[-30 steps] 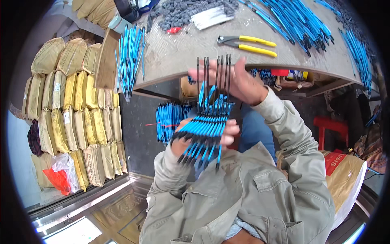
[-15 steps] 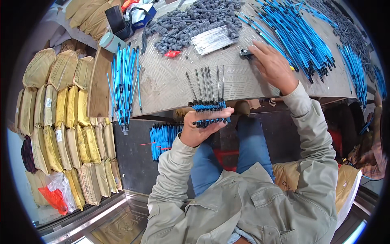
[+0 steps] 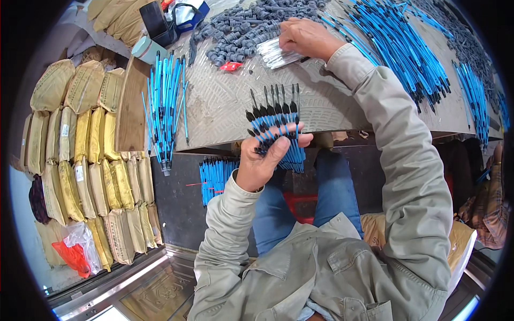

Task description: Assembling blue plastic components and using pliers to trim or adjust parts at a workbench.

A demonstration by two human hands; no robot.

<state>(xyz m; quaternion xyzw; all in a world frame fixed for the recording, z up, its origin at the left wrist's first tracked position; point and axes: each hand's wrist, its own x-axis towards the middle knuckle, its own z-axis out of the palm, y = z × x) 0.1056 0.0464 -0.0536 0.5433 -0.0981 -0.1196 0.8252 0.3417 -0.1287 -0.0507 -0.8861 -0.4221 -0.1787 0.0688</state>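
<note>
My left hand (image 3: 259, 162) is wrapped round a fanned bundle of thin blue sticks with black fittings (image 3: 277, 123). Their dark tips point up toward the table, and the thumb lies across the front. Over the table, my right hand (image 3: 309, 38) has its fingers drawn together on a flat pile of thin silvery strips (image 3: 277, 55). Its fingertips touch the pile's upper right side; how many strips are between them I cannot make out. Just beyond lies a heap of dark grey ribbed plastic parts (image 3: 235, 37).
A large pile of blue sticks (image 3: 399, 48) covers the table's right side. A sheaf of sticks (image 3: 167, 112) overhangs the left edge, near a pale green cup (image 3: 147, 52). Tied bundles (image 3: 215, 179) lie below the table. Paper-wrapped packages (image 3: 80, 142) are stacked at left.
My right hand has moved left from beside a small dark tool to the silvery strips, its fingers closing. My left hand has turned its bundle, showing the black fittings and thumb. My sleeve covers the tool's spot.
</note>
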